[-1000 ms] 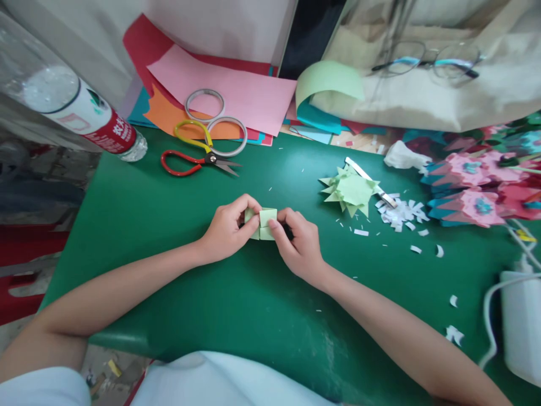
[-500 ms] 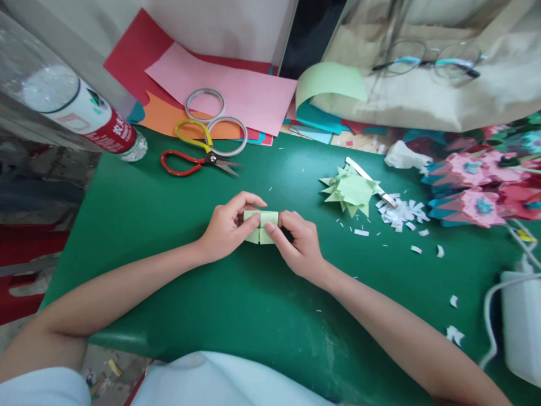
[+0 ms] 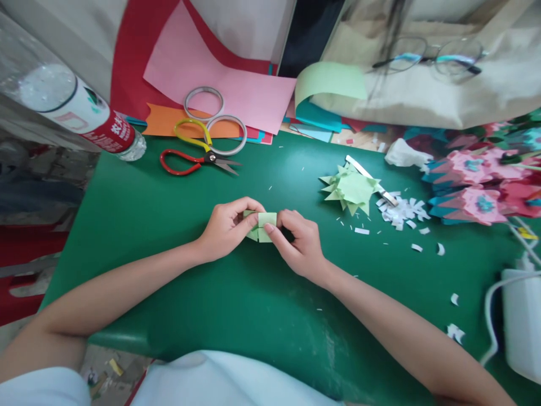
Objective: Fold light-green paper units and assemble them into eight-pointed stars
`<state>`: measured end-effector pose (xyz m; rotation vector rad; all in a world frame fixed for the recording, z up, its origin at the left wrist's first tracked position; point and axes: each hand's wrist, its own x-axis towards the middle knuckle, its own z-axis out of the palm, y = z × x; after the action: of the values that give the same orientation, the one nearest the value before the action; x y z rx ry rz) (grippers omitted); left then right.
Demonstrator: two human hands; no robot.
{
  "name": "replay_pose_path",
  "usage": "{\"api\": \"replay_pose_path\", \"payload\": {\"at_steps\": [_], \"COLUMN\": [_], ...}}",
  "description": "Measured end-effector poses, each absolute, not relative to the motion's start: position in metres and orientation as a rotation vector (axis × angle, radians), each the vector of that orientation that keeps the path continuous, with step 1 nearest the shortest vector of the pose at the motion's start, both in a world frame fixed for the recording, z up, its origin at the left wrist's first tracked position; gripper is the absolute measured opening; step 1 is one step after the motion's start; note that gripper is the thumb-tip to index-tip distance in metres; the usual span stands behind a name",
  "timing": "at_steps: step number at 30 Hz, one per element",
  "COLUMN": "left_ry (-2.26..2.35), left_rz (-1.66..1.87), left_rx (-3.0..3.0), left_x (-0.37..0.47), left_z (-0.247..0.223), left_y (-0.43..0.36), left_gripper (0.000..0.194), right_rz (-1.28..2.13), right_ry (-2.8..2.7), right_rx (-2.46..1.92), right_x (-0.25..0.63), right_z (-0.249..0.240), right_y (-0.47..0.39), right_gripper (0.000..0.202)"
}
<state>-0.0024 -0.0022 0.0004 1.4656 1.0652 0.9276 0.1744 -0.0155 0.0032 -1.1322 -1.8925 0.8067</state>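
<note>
A small light-green folded paper point(image 3: 267, 221) is held over the middle of the green table. My left hand point(image 3: 225, 230) pinches its left side between thumb and fingers. At its right side my right hand point(image 3: 301, 239) grips it, the thumb pressing on the front face. The paper shows creases and a slit along its lower part; fingers hide both its ends. To the right lies a stack of spiky light-green paper pieces point(image 3: 351, 189), with a metal-bladed tool point(image 3: 372, 181) partly under it.
Scissors point(image 3: 207, 157) with red and yellow handles lie against two tape rolls point(image 3: 228, 135) at the back left. A water bottle point(image 3: 101, 121) stands left. White paper scraps point(image 3: 403, 213) and pink paper flowers point(image 3: 482, 203) are on the right. A white cabled device point(image 3: 524, 327) sits at the right edge.
The left part of the green paper has folded or tilted back, while the right half still faces me. Behind, the red and pink sheets have bent upward at the left.
</note>
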Motion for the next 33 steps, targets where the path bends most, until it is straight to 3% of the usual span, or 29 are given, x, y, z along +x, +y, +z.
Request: {"api": "replay_pose_path", "payload": {"at_steps": [21, 33], "left_ry": [0.94, 1.055], "left_rz": [0.876, 0.796], "left_rx": [1.304, 1.664], "left_x": [-0.0042, -0.0036], "left_z": [0.0034, 0.0085], "left_y": [0.0009, 0.0023], "left_gripper": [0.013, 0.024], "right_rz": [0.919, 0.864], "right_ry": [-1.798, -1.857], "right_rx": [-1.116, -1.071], "right_x": [0.1773, 0.1763], "right_z": [0.0076, 0.0061], "right_y": [-0.0142, -0.0148], "right_gripper": [0.028, 0.028]}}
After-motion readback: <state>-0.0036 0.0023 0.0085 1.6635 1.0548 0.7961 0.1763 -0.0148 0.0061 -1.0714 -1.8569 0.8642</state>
